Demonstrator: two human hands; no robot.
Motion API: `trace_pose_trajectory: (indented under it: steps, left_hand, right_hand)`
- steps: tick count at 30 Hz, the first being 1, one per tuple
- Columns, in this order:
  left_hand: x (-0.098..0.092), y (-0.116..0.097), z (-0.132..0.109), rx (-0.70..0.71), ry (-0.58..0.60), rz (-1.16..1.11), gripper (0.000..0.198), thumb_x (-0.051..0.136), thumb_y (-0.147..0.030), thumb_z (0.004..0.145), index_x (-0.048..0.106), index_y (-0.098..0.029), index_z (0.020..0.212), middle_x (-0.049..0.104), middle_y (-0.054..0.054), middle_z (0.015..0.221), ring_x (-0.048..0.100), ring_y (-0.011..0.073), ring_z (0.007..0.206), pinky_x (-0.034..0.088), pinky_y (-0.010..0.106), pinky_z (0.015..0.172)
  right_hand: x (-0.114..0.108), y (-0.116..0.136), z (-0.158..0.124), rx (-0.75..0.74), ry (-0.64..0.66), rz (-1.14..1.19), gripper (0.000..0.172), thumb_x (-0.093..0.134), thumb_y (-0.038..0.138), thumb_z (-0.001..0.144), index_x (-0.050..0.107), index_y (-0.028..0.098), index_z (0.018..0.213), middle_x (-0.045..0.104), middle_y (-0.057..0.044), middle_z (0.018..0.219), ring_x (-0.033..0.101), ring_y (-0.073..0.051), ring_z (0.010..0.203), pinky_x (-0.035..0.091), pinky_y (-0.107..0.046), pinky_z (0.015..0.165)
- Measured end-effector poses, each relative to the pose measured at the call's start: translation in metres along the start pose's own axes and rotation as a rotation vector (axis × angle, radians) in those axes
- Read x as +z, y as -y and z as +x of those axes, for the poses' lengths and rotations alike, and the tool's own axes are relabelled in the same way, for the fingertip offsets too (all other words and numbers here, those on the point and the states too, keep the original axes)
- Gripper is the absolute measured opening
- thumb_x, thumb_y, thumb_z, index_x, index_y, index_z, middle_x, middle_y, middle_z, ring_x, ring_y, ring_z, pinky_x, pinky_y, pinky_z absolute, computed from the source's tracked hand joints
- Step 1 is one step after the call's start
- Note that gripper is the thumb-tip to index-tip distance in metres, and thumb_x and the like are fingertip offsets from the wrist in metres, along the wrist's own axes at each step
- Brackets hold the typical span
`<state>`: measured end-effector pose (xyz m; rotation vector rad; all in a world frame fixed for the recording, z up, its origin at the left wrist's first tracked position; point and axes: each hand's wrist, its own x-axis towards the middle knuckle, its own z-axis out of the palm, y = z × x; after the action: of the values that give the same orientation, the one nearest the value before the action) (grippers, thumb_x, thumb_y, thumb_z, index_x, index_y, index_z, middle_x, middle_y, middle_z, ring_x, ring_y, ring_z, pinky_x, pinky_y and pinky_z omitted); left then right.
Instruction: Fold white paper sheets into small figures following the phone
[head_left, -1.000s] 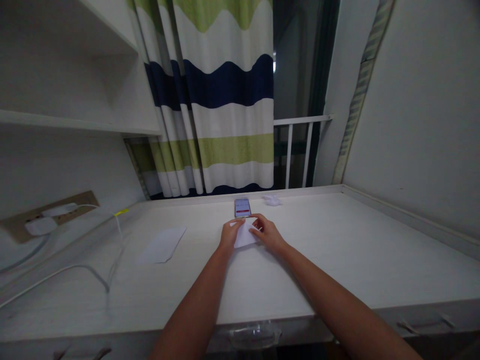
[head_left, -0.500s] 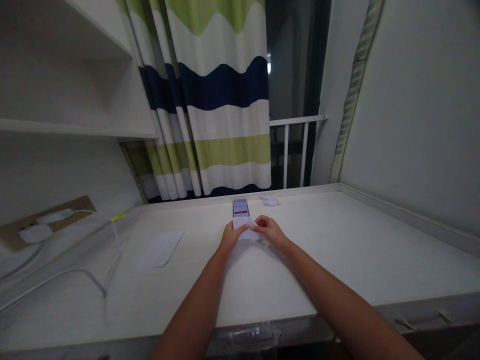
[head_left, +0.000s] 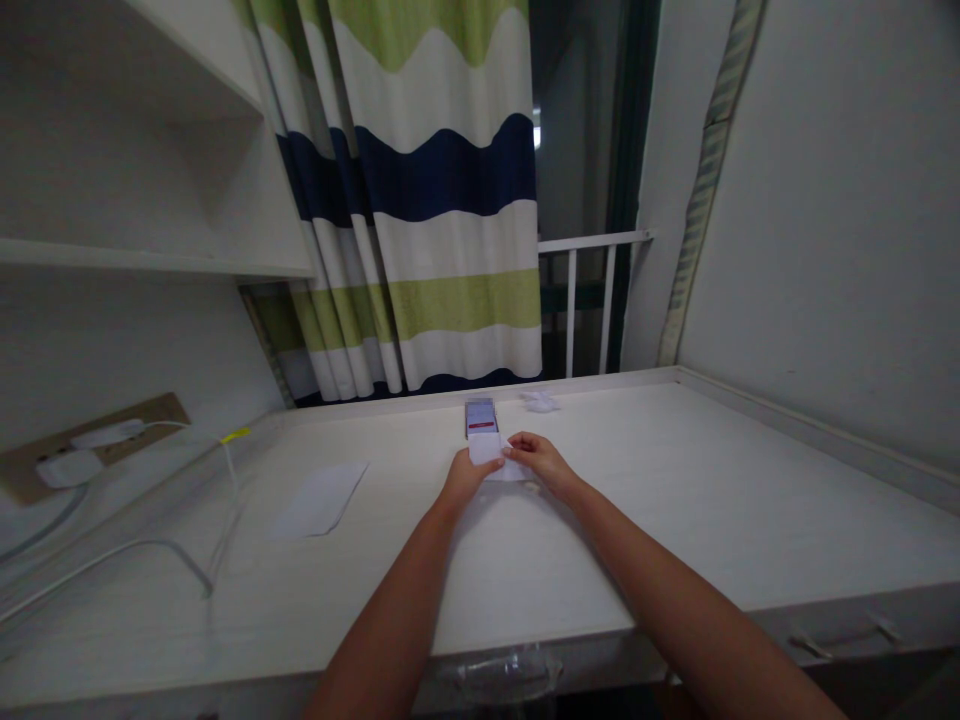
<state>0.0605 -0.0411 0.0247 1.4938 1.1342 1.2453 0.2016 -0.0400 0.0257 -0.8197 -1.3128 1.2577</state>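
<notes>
"Where's the paper?"

"The folded white paper (head_left: 484, 447) is at the centre of the frame, just below the phone (head_left: 480, 415). Its upper edge overlaps the phone's lower end from this view; I can't tell whether they touch."

"And the fingers?"

"Both sets are grasping it. The left hand (head_left: 465, 477) has the left edge, thumb laid across the front. The right hand (head_left: 543, 460) pinches near the right side, its tips close to the left thumb."

"How much room around them?"

"Plenty to the right: the white surface (head_left: 750, 490) runs broadly toward the right of the frame. Below, it reaches down to the front edge (head_left: 540, 641). Upward is tighter, with the phone, the crumpled scrap (head_left: 540, 401) and then the raised rim (head_left: 607, 380)."

"Leftward?"

"A good gap, then loose sheets (head_left: 319, 502) left of centre, well apart from the hand. Beyond, a cable (head_left: 169, 545) bends across the lower left."
</notes>
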Motion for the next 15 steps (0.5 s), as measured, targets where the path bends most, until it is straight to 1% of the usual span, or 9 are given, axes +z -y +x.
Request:
trace_pose_trajectory:
  steps: [4,6,11,15]
  left_hand:
    - [0.0010,-0.0014,0.0000,-0.012,-0.007,0.024,0.033,0.067,-0.013,0.051,0.063,-0.007,0.084,0.067,0.010,0.085,0.061,0.0207,0.077,0.046,0.029,0.070]
    - [0.0013,-0.0010,-0.0001,-0.013,0.003,0.030,0.033,0.067,-0.012,0.051,0.063,-0.007,0.083,0.067,0.011,0.084,0.061,0.0210,0.077,0.046,0.030,0.071]
    - [0.0014,0.0015,-0.0008,0.006,0.038,0.014,0.034,0.067,-0.013,0.052,0.063,-0.007,0.085,0.066,0.011,0.087,0.061,0.0214,0.079,0.045,0.032,0.074]
    - [0.0010,0.0023,-0.0007,0.003,0.048,0.028,0.033,0.066,-0.012,0.051,0.063,-0.007,0.084,0.066,0.011,0.086,0.061,0.0214,0.078,0.045,0.031,0.073]
  right_hand:
    - [0.0006,0.0019,0.0008,-0.005,-0.036,-0.080,0.026,0.065,0.037,0.053,0.057,0.014,0.061,0.049,0.005,0.048,0.036,-0.005,0.041,0.024,-0.021,0.041]
    - [-0.0002,0.0014,0.0018,-0.013,-0.055,-0.120,0.025,0.064,0.038,0.054,0.058,0.014,0.060,0.047,0.005,0.044,0.032,-0.005,0.038,0.021,-0.021,0.040]
    - [-0.0029,-0.0020,0.0042,-0.009,-0.091,-0.145,0.023,0.065,0.035,0.052,0.058,0.014,0.058,0.049,0.005,0.044,0.033,-0.005,0.038,0.021,-0.022,0.040]
    - [-0.0036,-0.0039,0.0051,-0.012,-0.099,-0.166,0.023,0.065,0.034,0.052,0.058,0.014,0.058,0.049,0.005,0.044,0.034,-0.005,0.039,0.022,-0.022,0.040]
